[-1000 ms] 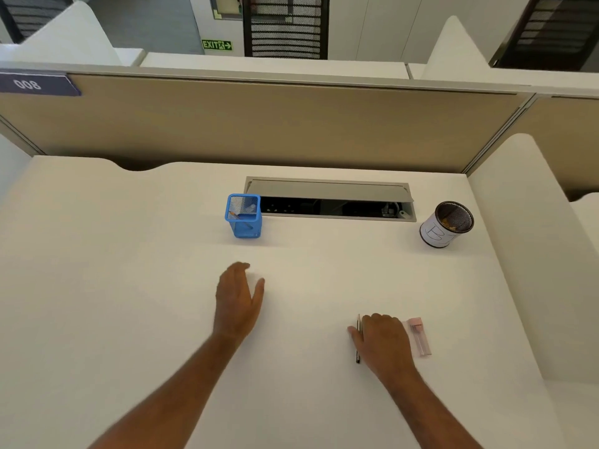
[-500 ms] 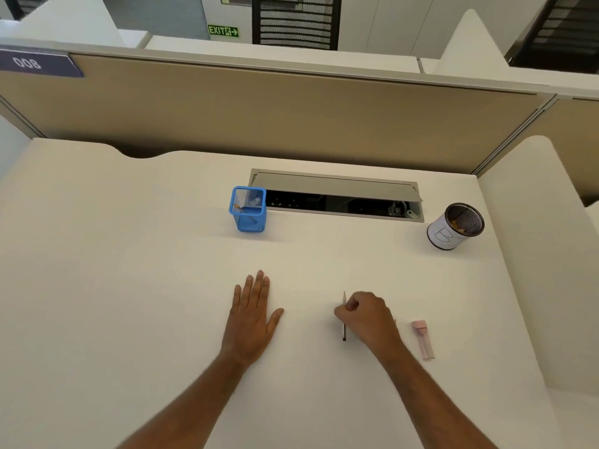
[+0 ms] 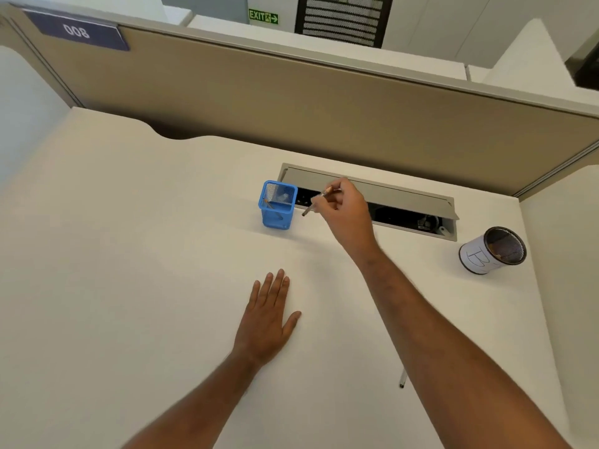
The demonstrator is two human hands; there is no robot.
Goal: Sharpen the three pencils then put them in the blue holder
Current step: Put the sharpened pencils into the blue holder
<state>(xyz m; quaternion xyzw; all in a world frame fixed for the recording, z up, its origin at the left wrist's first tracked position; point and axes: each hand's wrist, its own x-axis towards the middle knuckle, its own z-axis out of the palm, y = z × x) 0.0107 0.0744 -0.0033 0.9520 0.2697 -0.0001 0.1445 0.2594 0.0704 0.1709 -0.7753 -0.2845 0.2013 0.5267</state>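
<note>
A pencil (image 3: 319, 200) sits pinched in the fingers of the right hand (image 3: 345, 211) just above centre frame, tilted, its lower end pointing down-left, just right of the blue holder (image 3: 277, 205). The holder stands upright on the white desk (image 3: 129, 254) with another pencil (image 3: 271, 207) leaning inside. The left hand (image 3: 267, 319) lies flat at lower centre, fingers spread, grasping nothing. A white-wrapped cup (image 3: 492, 250) stands at right.

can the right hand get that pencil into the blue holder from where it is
Probably yes. The right hand holds the pencil just right of the blue holder, near rim height. The holder's top is open, with at least one pencil already leaning inside and room left. Nothing stands between them; the left hand rests flat on the desk, well clear.
</note>
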